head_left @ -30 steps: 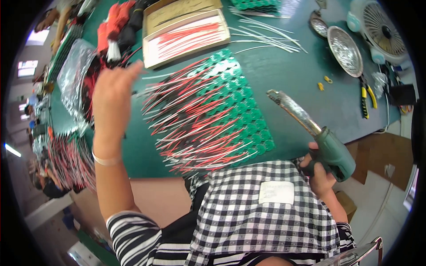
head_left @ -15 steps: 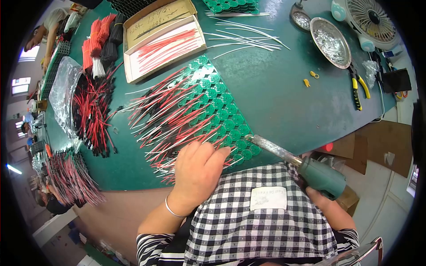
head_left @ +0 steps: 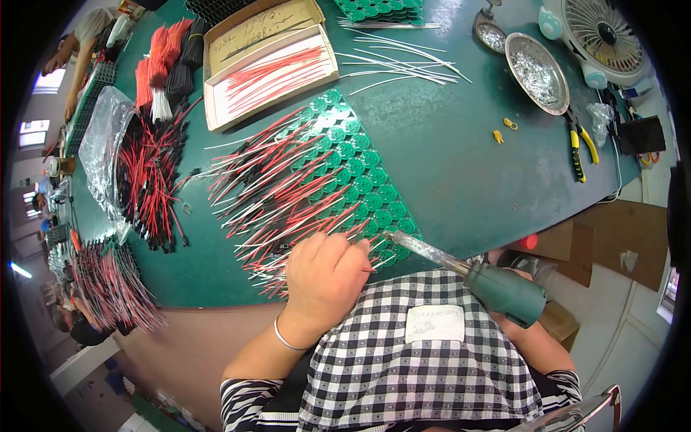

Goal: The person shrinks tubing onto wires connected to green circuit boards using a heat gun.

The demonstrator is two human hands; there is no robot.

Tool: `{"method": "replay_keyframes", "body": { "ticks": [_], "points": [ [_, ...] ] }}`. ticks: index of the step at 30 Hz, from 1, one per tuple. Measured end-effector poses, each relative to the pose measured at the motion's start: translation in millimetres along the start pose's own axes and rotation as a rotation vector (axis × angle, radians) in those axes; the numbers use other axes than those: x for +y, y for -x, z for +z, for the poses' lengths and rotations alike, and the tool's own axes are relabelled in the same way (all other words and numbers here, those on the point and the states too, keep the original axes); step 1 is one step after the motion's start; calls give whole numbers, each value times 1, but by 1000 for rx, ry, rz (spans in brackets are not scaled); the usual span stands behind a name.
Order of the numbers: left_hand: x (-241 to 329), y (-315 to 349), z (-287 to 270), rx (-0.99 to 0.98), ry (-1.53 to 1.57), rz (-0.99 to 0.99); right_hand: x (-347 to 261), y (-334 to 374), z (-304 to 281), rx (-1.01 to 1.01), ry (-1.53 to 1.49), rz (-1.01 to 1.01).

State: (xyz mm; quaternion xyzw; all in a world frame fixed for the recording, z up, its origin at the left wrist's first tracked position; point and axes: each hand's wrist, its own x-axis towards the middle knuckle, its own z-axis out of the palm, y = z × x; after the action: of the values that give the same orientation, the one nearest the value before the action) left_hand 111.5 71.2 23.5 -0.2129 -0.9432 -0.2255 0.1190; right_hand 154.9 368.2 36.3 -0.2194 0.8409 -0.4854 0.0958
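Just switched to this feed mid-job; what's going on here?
A person is working at a green table. Their right hand grips a green-handled tool, its metal tip over the near end of a sheet of round green boards. The left hand is at that same end, by the red, white and black wires spread across the sheet; what its fingers pinch is unclear. An open box of red wires sits beyond, and pliers lie to the right.

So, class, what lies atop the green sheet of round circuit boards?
Red, white and black wires cover its left side; the left hand and the metal tip of a green tool overlap its near end. Boards show at right; those underneath are hidden.
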Motion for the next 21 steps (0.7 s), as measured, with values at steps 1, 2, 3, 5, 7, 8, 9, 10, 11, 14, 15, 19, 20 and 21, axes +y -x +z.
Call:
{"method": "replay_keyframes", "body": {
  "ticks": [1, 2, 3, 5, 7, 8, 9, 10, 11, 14, 15, 19, 20, 21],
  "points": [
    [-1, 0, 0, -6, 5, 2, -1, -1, 0, -9, 57, -14],
    [-1, 1, 0, -12, 9, 5, -1, -2, 0, -19, 114, -27],
    [-1, 0, 0, -12, 11, 4, -1, -2, 0, -19, 115, -27],
    [-1, 0, -1, -14, 20, 2, 0, -3, 1, -13, 112, -42],
    [-1, 1, -1, -19, 21, 0, 0, -3, 1, -14, 101, -44],
    [-1, 1, 0, -24, 23, -1, 0, -3, 1, -13, 92, -44],
    [-1, 0, 0, -24, 25, -1, -1, -4, 1, -13, 93, -43],
    [-1, 0, 0, -22, 28, -2, -2, -5, 2, -10, 108, -40],
    [-1, 1, 0, -19, 30, -4, -4, -6, 2, -7, 123, -37],
    [-1, 1, 0, -34, 37, -9, -10, -11, -3, -74, 240, -66],
    [-1, 1, 0, -34, 37, -10, -8, -8, -2, -75, 240, -66],
    [-1, 1, 1, -23, 42, -16, -2, 2, -2, -28, 259, 28],
    [-1, 1, 1, -28, 32, -11, -3, 3, -4, -43, 305, 66],
    [-1, 1, 1, -28, 31, -11, -3, 4, -4, -43, 305, 66]
  ]
}}
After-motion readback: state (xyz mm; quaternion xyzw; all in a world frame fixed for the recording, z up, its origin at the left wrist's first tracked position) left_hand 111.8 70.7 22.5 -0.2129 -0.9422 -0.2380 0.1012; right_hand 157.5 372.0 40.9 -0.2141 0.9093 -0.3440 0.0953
